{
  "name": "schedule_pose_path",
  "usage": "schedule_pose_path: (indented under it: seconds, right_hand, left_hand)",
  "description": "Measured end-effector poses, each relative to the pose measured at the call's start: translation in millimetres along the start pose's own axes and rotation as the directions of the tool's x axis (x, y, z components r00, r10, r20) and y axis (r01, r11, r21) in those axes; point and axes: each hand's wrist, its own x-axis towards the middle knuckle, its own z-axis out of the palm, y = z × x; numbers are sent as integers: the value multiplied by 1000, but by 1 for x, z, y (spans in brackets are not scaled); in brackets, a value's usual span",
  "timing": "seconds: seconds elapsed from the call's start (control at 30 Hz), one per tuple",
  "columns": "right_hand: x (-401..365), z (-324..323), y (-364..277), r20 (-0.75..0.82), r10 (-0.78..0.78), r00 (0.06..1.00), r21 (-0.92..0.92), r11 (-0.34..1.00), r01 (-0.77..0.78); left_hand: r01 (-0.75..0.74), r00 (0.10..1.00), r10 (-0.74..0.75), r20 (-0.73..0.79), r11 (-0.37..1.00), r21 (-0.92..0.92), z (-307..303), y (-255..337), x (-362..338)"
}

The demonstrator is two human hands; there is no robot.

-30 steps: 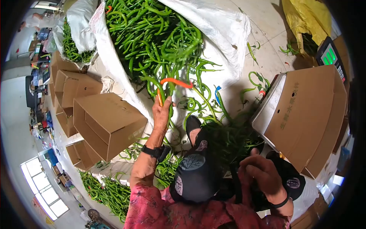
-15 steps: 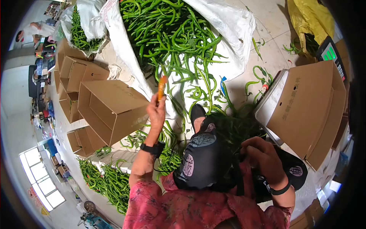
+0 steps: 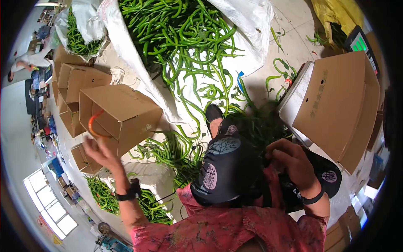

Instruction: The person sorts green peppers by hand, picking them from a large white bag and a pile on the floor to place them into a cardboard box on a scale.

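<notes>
My left hand (image 3: 103, 155) is at the left, its fingers apart and slightly blurred. Just beyond the fingertips, a curved red-orange chili pepper (image 3: 91, 126) shows against the opening of a cardboard box (image 3: 138, 107); it looks free of the hand. My right hand (image 3: 291, 166) hovers over my right knee with curled fingers; whatever they hold, if anything, is hidden. Long green chili peppers (image 3: 180, 31) spill from a white woven sack (image 3: 134, 63) in front of me, and more lie around my foot.
Several more cardboard boxes (image 3: 82, 80) stand at the left. On the right, another box (image 3: 336, 105) rests on a scale (image 3: 294, 94) with a lit display (image 3: 359, 45). A yellow bag (image 3: 336, 17) lies at the top right. Another person (image 3: 31, 61) is at the far left.
My left hand has swung left and toward the boxes, and its fingers have opened. The red-orange chili pepper it held is now at the box opening. My right hand has stayed nearly in place.
</notes>
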Motion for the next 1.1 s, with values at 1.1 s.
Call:
schedule_pose_path:
  seconds: [1.1]
  right_hand:
    - [18,-22,-11,44,213,976,15,977,-214]
  left_hand:
    - [-492,671,463,579,862,-120,486,198,-109]
